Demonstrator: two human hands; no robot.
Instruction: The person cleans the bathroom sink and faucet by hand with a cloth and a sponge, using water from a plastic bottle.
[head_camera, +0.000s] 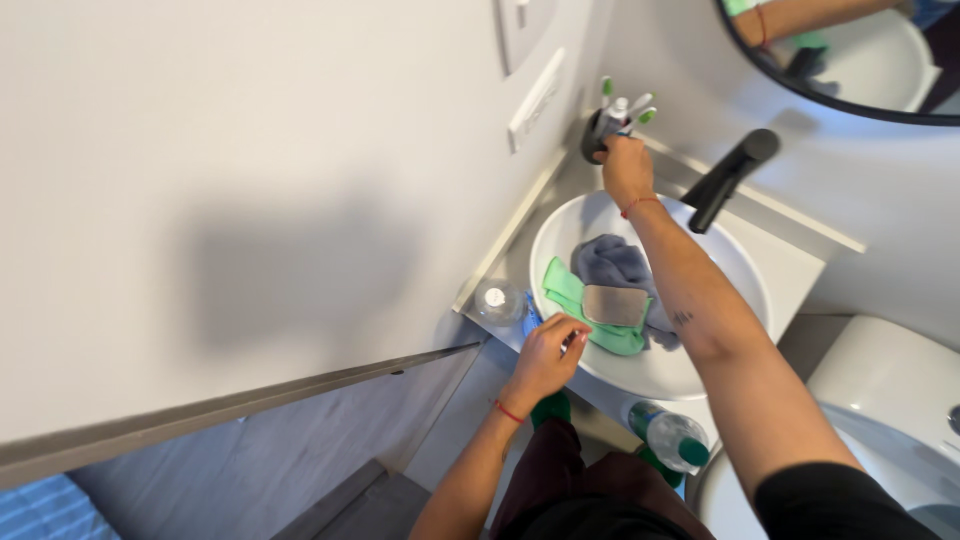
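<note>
Your right hand (627, 168) reaches to top centre of frame, fingers closed on the dark cup (594, 140) of toothbrushes (628, 106) at the counter's (790, 262) back corner. The brushes stand upright, heads fanning up-right. Your left hand (548, 352) is far off, lower centre at the sink (740, 270) rim, fingers pinched on a blue thing (530, 322), unclear what.
</note>
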